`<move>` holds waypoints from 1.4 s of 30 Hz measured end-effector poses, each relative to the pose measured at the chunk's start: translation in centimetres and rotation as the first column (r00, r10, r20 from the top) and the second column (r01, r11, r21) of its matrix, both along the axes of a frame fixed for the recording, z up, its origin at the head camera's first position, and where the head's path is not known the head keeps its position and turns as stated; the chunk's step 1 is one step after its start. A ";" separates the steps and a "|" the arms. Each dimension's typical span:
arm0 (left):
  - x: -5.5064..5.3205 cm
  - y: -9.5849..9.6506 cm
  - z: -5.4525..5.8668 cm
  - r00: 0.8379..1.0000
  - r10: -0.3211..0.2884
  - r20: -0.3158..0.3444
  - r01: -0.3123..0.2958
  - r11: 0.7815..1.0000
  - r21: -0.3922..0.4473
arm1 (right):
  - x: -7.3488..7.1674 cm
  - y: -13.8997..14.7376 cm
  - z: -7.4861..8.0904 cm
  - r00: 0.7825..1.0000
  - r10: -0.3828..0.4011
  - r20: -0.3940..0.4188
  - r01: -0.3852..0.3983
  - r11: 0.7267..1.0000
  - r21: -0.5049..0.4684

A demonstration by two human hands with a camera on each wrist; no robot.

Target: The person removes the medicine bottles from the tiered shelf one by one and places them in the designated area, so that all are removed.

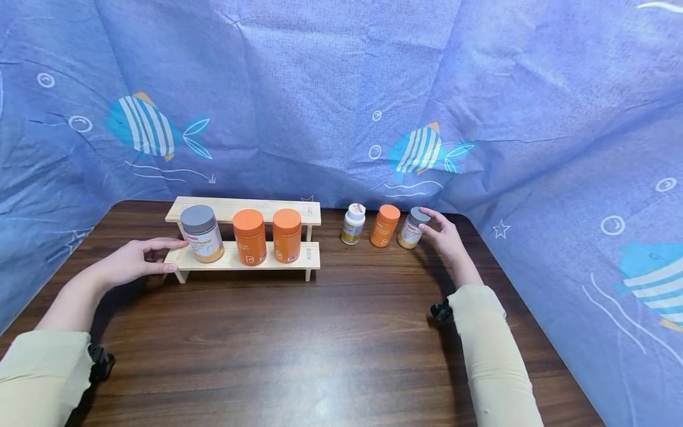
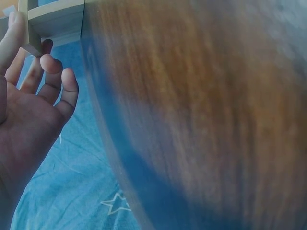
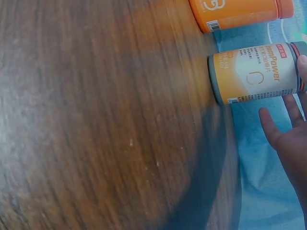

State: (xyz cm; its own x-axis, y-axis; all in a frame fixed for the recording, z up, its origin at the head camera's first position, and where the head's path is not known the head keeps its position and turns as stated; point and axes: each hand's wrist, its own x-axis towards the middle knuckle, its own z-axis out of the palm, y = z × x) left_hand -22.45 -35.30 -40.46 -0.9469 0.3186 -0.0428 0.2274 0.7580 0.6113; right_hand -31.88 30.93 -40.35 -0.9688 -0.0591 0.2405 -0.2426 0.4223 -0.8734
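Observation:
At the left, my left hand (image 1: 125, 263) grips the end of a two-step wooden shelf (image 1: 184, 258), thumb at the front corner and fingers toward the back. A large grey-lidded jar (image 1: 205, 243) stands upright on the lower step, right beside the fingertips. My right hand (image 1: 448, 240) holds a smaller grey-lidded jar (image 1: 409, 234) by its lid, at the back right of the table. In the right wrist view, this jar (image 3: 256, 72) shows an orange and white label, with the thumb (image 3: 302, 67) on its lid.
Two orange jars (image 1: 249, 240) stand on the lower step, to the right of the large jar. A white-capped bottle (image 1: 353, 224) and another orange jar (image 1: 385, 226) stand on the brown table (image 1: 320, 332). A blue fish-print cloth (image 1: 320, 89) hangs behind and at the sides.

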 end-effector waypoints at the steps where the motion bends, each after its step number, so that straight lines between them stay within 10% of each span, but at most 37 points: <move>1: 0.0 0.0 0.0 1.000 0.000 0.000 0.000 1.000 0.002 | -0.1 0.0 -0.2 1.000 0.001 0.007 -0.001 0.999 -0.032; 12: 0.0 0.0 0.0 1.000 -0.002 -0.021 0.002 1.000 0.000 | 0.4 -0.4 -0.4 0.994 0.082 0.075 -0.059 0.962 -0.266; 23: -0.1 -0.1 0.2 1.000 0.008 -0.002 -0.008 1.000 -0.002 | 2.4 -2.2 3.4 1.000 0.001 0.027 0.000 0.999 -0.032; 32: -0.1 -0.1 0.0 1.000 0.006 0.007 -0.006 1.000 -0.011 | 1.4 -1.7 3.4 0.998 -0.062 -0.008 0.062 0.998 0.006; 42: -0.1 0.0 0.1 1.000 0.016 0.014 -0.016 1.000 -0.012 | 3.7 -3.5 6.7 0.997 -0.080 -0.019 0.079 0.996 -0.041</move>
State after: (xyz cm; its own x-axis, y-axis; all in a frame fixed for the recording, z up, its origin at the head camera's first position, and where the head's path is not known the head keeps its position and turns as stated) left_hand -22.53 -35.32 -40.33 -0.9512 0.3026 -0.0600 0.2064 0.7687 0.6054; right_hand -28.13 27.47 -33.60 -0.9650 0.0277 0.2606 -0.2274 0.4058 -0.8852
